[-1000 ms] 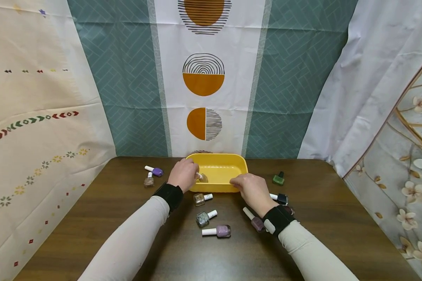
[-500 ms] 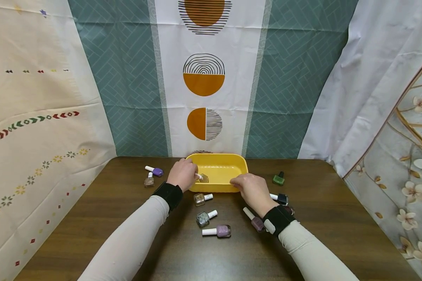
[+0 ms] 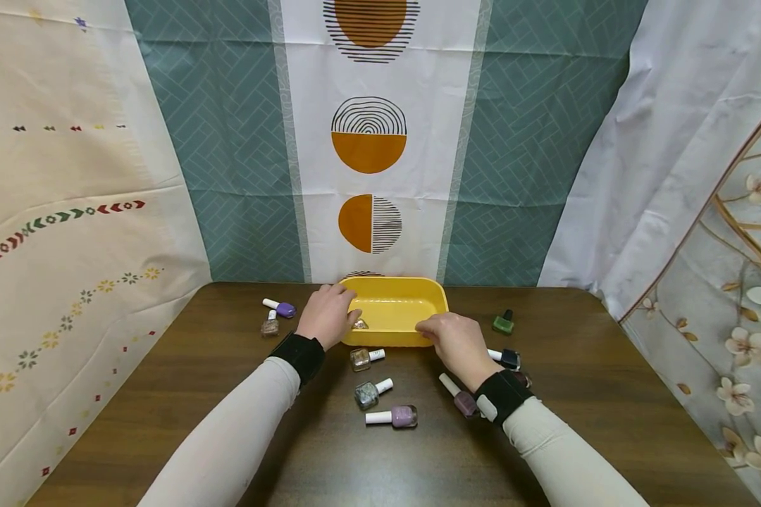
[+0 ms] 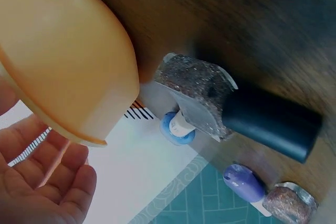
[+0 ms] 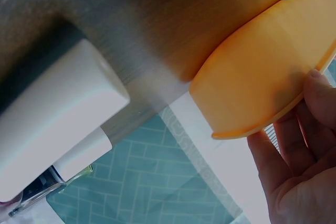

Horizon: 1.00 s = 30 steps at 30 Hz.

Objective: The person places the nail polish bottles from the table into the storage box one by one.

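Observation:
My left hand point(image 3: 325, 315) is over the left end of the yellow tray point(image 3: 401, 340), fingers apart, with nothing held. A small glittery bottle point(image 3: 361, 324) lies inside the tray by its thumb. In the left wrist view the left hand point(image 4: 44, 174) has loosely bent fingers near the tray's rim. My right hand point(image 3: 458, 343) grips the tray's front right rim. The right wrist view shows the right hand's thumb on the tray's outer wall point(image 5: 252, 72) and its fingers point(image 5: 270, 156) over the rim.
In front of the tray lie a gold glitter bottle point(image 3: 360, 360), a grey glitter one point(image 3: 366, 396) and a lilac one point(image 3: 404, 416). Purple point(image 3: 285, 310) and brown point(image 3: 269, 327) bottles lie left; mauve point(image 3: 466, 403), dark point(image 3: 510, 360) and green point(image 3: 503, 323) ones right.
My left hand has let go of the white-capped glittery bottle, which now rests in the tray, and has shifted slightly left with its fingers spread. My right hand has stayed at the rim.

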### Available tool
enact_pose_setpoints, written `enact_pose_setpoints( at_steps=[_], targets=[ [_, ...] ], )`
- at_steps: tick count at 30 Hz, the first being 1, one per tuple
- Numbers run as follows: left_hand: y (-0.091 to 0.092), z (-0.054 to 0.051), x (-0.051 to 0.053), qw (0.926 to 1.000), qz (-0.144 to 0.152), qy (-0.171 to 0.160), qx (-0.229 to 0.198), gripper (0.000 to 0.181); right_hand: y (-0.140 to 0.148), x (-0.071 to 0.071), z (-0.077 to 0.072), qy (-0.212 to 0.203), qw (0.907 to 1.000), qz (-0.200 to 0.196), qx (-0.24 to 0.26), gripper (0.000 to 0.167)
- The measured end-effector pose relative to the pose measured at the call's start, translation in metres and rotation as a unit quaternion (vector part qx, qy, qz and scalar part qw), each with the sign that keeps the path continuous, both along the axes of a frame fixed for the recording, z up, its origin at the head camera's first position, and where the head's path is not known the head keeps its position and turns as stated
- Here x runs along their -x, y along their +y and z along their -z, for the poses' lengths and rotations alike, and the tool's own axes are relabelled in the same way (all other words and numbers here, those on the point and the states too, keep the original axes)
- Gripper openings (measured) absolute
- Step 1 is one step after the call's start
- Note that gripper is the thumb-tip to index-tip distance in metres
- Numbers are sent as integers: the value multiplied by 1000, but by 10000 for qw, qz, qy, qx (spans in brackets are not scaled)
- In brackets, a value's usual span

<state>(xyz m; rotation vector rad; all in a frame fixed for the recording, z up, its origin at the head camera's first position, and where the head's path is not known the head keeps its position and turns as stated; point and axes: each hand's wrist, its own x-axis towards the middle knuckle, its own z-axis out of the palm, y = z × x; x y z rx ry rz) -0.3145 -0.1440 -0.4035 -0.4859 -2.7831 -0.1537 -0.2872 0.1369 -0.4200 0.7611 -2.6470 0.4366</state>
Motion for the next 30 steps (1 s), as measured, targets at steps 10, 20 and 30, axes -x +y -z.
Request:
enact_pose_setpoints(
  at_steps=[10, 20, 30],
  targets=[
    [-11, -2, -15, 9998, -168, 124, -21, 74, 0, -1, -1, -25, 10000, -11, -5, 20],
    [-30, 2, -29, 9995, -248, 83, -152, 83, -1, -1, -2, 23, 10000, 8, -69, 19],
    [-55, 15, -45, 9992, -341, -7, -190, 88, 0, -1, 1, 109, 9999, -66, 17, 18]
  ],
)
